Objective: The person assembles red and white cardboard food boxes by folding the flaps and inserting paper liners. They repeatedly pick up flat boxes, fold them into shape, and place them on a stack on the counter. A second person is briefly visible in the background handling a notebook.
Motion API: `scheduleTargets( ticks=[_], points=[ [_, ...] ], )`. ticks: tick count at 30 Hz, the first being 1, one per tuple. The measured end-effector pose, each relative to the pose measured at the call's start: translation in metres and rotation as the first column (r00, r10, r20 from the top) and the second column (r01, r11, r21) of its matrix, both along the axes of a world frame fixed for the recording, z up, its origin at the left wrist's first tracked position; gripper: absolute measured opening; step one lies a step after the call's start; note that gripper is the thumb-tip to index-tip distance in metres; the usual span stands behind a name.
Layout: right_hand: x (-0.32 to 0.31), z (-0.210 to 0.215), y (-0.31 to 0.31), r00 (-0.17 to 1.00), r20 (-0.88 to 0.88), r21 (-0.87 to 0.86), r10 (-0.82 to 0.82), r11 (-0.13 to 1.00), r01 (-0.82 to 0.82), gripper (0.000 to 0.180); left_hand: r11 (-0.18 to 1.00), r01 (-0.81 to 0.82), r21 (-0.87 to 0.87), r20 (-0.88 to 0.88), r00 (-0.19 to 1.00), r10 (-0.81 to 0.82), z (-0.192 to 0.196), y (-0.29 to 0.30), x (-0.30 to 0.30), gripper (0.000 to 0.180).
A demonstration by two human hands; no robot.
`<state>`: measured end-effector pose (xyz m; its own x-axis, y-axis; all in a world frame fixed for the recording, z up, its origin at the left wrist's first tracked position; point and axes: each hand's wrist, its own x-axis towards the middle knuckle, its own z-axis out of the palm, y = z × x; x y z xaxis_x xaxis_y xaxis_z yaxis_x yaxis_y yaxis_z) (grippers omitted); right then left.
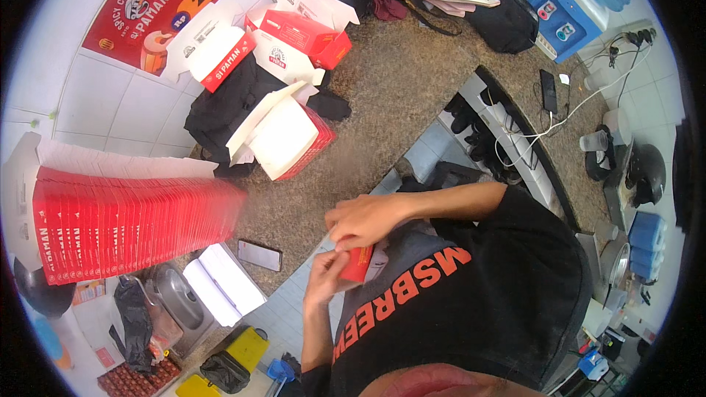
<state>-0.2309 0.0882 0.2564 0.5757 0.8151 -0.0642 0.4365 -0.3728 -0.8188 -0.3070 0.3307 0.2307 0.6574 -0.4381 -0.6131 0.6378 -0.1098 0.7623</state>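
Close to my black shirt, both hands are on a small red card food box (357,266) with a pale inner flap partly showing. My left hand (323,276) pinches its left edge with thumb and fingers. Bent over the top of the box is my right hand (364,222), fingers closed on its upper edge. The two hands meet at the thumbs, and part of the box is hidden by them and by the shirt. On the counter (368,143) beyond stands a short stack of red and white boxes (283,136) with raised white flaps.
A long row of nested red boxes (140,224) lies at the left. Opened boxes (305,29) lean by the wall on dark cloth. Near the counter edge are a phone (259,256) and an open notebook (224,284). A black phone (548,90) and cables lie right.
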Motion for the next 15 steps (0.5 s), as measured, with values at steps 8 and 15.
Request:
scheduleTargets(
  ticks=[8,15],
  points=[
    [0.008,-0.005,-0.028,0.940,0.107,0.125,-0.324,0.942,0.311,0.034,0.978,-0.126,0.166,0.521,0.853,0.022,0.010,-0.021,0.020,0.018],
    [-0.018,0.075,-0.055,0.965,0.201,-0.265,-0.168,0.939,0.219,0.048,0.783,0.074,0.617,0.673,0.467,-0.574,0.030,-0.079,0.035,0.020]
  ],
)
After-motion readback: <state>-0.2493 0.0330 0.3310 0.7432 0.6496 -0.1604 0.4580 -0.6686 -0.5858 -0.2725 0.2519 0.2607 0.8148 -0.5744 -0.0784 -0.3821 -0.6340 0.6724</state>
